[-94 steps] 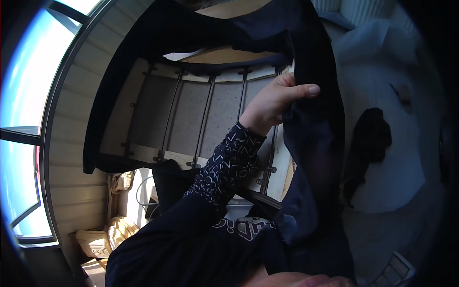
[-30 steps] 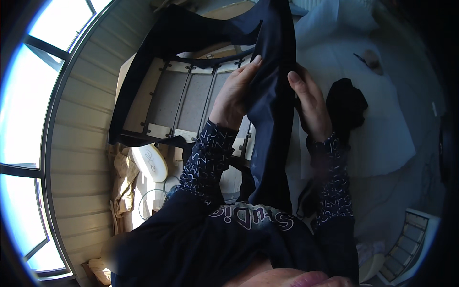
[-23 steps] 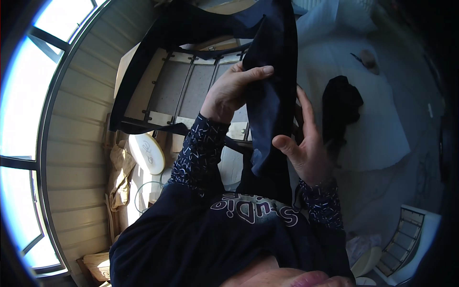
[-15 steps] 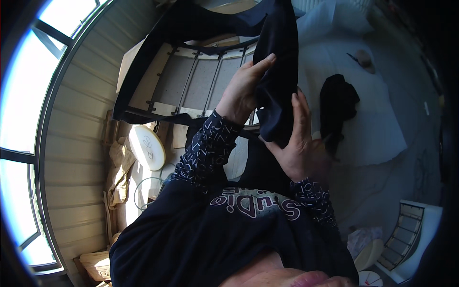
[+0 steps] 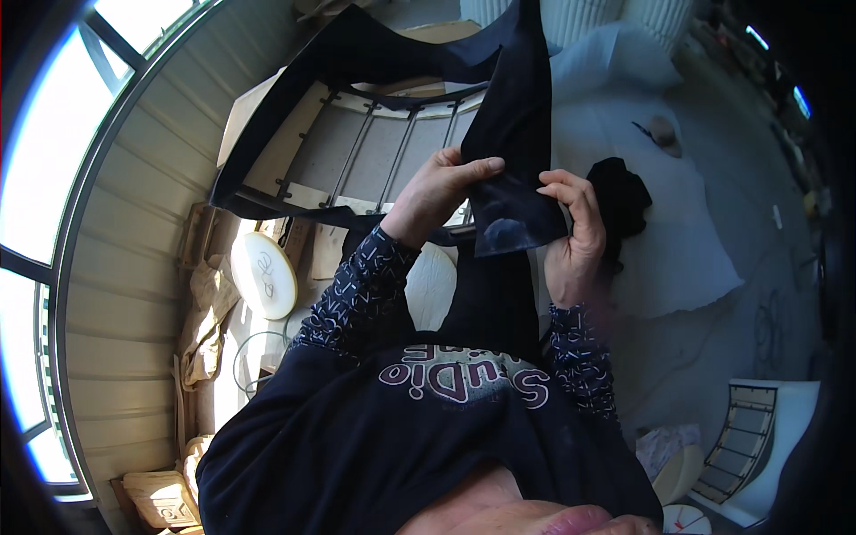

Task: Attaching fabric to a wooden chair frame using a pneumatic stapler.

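Head view, looking steeply down the person's own chest and arms. Both hands hold the loose end of a dark navy fabric cover (image 5: pixel 513 134) that drapes up and over a wooden seat frame (image 5: pixel 357 152) with metal springs running across it. The left hand (image 5: pixel 441 192) is closed on the fabric's edge, thumb on top and fingers curled under. The right hand (image 5: pixel 575 236) pinches the opposite edge between thumb and fingertips, so the flap is stretched flat between the two.

What could go wrong, as a judgement: the cloth is held only at its edges, so a slack grip on either side could let the flap drop and fold on itself. The upper part lies across the frame's corners and spring ends; a hard pull might snag or tear it there, or drag the cover off its place on the frame.

Around them: a second dark bundle of cloth (image 5: pixel 620 201) lies just beyond the right hand on a sheet of white padding (image 5: pixel 687 250) spread over the floor. A round pale disc (image 5: pixel 263 275) leans below the frame, with crumpled tan sacking (image 5: pixel 209 312) beside it. Another white-edged frame (image 5: pixel 758 446) stands at lower right. Curved wall panelling (image 5: pixel 116 267) and bright windows (image 5: pixel 36 160) close the left side. The person's dark sweatshirt fills the lower picture and hides whatever lies beneath the hands.
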Available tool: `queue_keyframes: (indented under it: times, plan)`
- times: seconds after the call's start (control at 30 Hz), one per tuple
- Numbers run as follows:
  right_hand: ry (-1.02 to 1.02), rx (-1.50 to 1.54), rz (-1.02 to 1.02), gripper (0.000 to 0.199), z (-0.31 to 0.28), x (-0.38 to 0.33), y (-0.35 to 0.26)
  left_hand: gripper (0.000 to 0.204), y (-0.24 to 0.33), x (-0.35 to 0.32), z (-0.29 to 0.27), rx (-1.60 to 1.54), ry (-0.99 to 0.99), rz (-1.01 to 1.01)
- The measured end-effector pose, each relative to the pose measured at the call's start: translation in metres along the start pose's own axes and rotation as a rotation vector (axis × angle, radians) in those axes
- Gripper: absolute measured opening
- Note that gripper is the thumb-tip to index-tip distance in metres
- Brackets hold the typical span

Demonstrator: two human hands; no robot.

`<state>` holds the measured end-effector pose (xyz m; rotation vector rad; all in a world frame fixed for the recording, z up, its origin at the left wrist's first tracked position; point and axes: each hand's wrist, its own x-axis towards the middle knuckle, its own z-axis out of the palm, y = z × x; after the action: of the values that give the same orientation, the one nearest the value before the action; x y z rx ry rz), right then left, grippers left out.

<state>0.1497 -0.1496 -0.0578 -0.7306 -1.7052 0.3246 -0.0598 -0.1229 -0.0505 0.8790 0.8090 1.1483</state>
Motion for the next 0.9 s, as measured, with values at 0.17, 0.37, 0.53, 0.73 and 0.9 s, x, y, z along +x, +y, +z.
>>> queue_keyframes:
  times: [0.17, 0.37, 0.53, 0.73, 0.9]
  plan:
    - [0.008, -0.128, -0.021, 0.027, 0.013, 0.014, -0.012, 0.026, -0.044, -0.011, -0.005, 0.327, -0.036, 0.209]
    - [-0.062, -0.340, 0.000, 0.019, 0.022, 0.035, -0.019, 0.043, -0.054, -0.022, -0.010, 0.423, 0.044, 0.297]
    - [-0.033, 0.114, 0.054, 0.010, 0.043, 0.028, -0.018, 0.072, -0.065, -0.035, -0.013, 1.132, 0.109, 0.671]
    - [0.019, 0.413, 0.188, 0.018, 0.042, 0.022, -0.004, 0.079, -0.075, -0.019, -0.017, 0.988, 0.069, 0.678]
    - [0.127, 0.946, 0.429, 0.029, 0.036, 0.022, -0.024, 0.080, -0.081, -0.016, -0.004, 0.800, 0.137, 0.667]
